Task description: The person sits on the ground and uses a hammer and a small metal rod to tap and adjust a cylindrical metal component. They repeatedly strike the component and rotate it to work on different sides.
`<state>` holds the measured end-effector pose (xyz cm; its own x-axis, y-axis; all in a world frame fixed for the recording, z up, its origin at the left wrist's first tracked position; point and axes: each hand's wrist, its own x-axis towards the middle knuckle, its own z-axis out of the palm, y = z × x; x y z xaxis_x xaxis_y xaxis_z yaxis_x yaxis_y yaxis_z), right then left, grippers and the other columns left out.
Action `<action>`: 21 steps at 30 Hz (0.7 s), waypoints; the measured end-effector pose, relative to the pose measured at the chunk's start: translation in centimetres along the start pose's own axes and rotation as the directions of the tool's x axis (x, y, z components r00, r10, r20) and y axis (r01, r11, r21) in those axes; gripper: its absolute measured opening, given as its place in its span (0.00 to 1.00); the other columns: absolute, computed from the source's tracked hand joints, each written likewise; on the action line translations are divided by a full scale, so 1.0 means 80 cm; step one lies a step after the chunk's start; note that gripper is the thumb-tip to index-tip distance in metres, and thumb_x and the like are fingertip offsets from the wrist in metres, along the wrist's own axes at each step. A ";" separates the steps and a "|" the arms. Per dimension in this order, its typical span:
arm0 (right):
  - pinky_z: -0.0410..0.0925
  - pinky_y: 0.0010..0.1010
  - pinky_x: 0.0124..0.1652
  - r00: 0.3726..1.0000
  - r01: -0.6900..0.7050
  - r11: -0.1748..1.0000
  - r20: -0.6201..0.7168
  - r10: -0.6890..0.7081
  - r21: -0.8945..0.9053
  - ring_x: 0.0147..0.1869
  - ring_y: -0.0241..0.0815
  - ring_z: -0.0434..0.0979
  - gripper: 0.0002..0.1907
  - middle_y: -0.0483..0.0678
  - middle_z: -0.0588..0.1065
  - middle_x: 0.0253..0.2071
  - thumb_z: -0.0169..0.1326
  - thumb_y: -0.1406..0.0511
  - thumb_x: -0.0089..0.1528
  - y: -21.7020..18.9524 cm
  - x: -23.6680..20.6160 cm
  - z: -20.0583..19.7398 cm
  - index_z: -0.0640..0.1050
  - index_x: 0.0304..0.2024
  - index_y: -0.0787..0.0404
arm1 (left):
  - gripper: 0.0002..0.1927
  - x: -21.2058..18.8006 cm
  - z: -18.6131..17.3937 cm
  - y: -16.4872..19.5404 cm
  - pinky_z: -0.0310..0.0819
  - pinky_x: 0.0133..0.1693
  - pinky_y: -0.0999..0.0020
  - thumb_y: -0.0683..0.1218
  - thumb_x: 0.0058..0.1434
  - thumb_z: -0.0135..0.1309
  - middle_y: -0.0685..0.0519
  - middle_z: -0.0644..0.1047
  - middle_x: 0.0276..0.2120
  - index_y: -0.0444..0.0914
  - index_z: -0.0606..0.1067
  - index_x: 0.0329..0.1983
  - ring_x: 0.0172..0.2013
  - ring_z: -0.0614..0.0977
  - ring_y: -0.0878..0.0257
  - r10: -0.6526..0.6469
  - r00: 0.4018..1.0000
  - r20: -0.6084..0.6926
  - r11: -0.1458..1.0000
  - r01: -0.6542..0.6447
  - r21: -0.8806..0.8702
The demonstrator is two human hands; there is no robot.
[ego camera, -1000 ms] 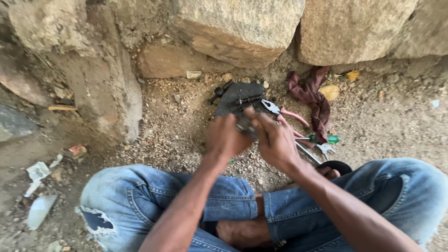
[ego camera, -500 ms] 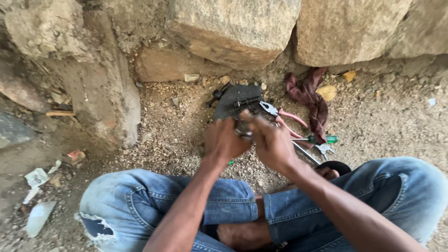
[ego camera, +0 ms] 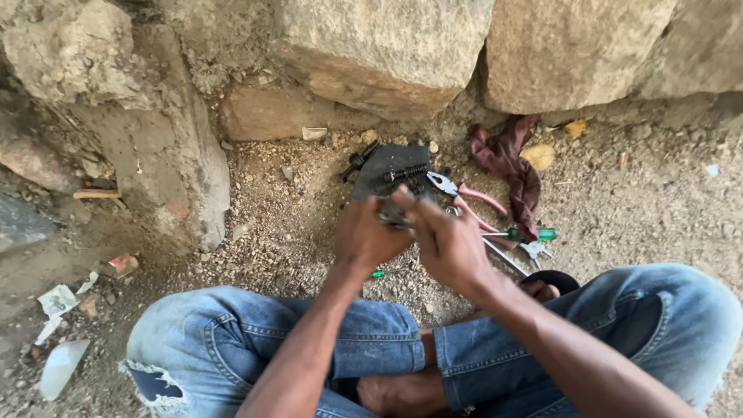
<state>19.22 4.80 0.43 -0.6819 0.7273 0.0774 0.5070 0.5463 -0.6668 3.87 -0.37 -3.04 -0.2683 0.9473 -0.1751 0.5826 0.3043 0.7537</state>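
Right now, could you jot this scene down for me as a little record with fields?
Setting: gravelly dirt ground in front of big rough stones
Person: seated, knees apart, in blue jeans
Left hand: closed on a small metal part, too hidden to identify
Right hand: fingers meet the left hand at the same part
Behind the hands: dark flat piece carrying bolts
Tools on ground: pink-handled pliers, green-handled screwdriver
Cloth: dark red rag beside the tools
Litter: paper scraps at far left

Torn white printed paper scraps [ego camera: 56,300] lie far left.
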 end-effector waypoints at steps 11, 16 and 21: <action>0.73 0.35 0.24 0.975 0.180 0.984 -0.133 -0.178 0.003 0.25 0.44 0.82 0.16 0.55 0.82 0.36 0.45 0.66 0.71 -0.012 0.001 -0.011 0.77 0.59 0.58 | 0.10 -0.002 0.000 0.003 0.73 0.18 0.65 0.55 0.52 0.59 0.55 0.80 0.17 0.46 0.80 0.28 0.15 0.78 0.64 0.051 0.995 -0.086 0.996 -0.044 0.080; 0.69 0.37 0.19 1.000 0.025 1.000 -0.008 -0.025 -0.009 0.17 0.43 0.77 0.19 0.53 0.83 0.36 0.42 0.67 0.69 -0.011 0.000 -0.011 0.76 0.60 0.55 | 0.11 0.000 -0.005 0.002 0.73 0.21 0.67 0.57 0.57 0.57 0.56 0.80 0.18 0.46 0.78 0.27 0.15 0.78 0.65 -0.006 1.000 0.026 1.000 0.006 0.004; 0.71 0.40 0.22 0.997 -0.050 0.999 -0.056 0.049 -0.016 0.19 0.42 0.79 0.17 0.52 0.83 0.33 0.46 0.66 0.70 -0.017 0.000 -0.016 0.77 0.60 0.53 | 0.09 -0.006 -0.008 0.007 0.74 0.23 0.70 0.48 0.48 0.59 0.55 0.81 0.24 0.42 0.77 0.33 0.21 0.79 0.67 0.311 0.928 -0.205 0.930 -0.342 -0.135</action>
<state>19.18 4.59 2.27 -0.6256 0.7754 0.0864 0.5484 0.5158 -0.6581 3.82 -0.76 -2.12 -0.2248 0.9532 0.2019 0.5302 -0.0542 0.8461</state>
